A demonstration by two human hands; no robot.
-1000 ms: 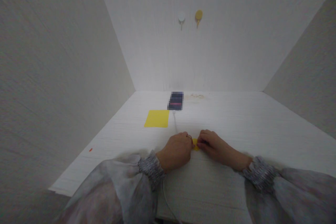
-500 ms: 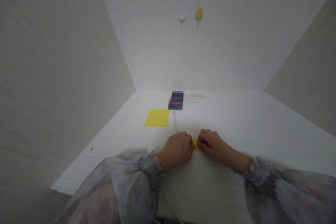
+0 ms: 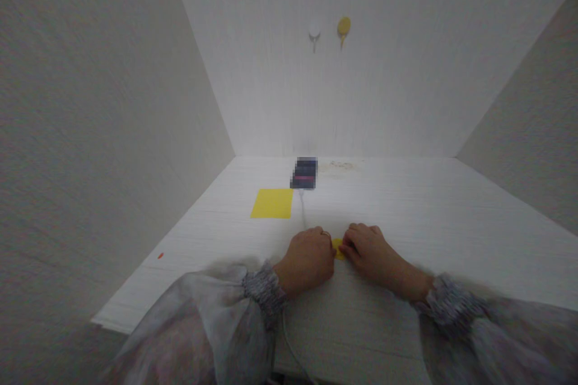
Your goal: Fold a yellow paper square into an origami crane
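Observation:
A small piece of yellow paper point(image 3: 338, 248) lies low over the white table, mostly hidden by my fingers. My left hand point(image 3: 312, 260), with a ring on one finger, is closed on its left side. On its right side, my right hand point(image 3: 370, 252) pinches it with curled fingers. Only a narrow strip of yellow shows between the two hands, so its folds cannot be made out. Farther back and to the left, a flat yellow square sheet of paper point(image 3: 272, 203) lies on the table.
A blurred dark phone-like device point(image 3: 304, 173) sits near the back wall, with a white cable point(image 3: 303, 209) running toward me. A white hook point(image 3: 314, 33) and a yellow hook point(image 3: 344, 26) are on the wall. A small orange bit point(image 3: 161, 255) lies left on the table point(image 3: 451, 222).
Both hands stay at the yellow paper, with small finger movements. The visible strip of yellow has changed shape slightly. The whole view has shifted a little.

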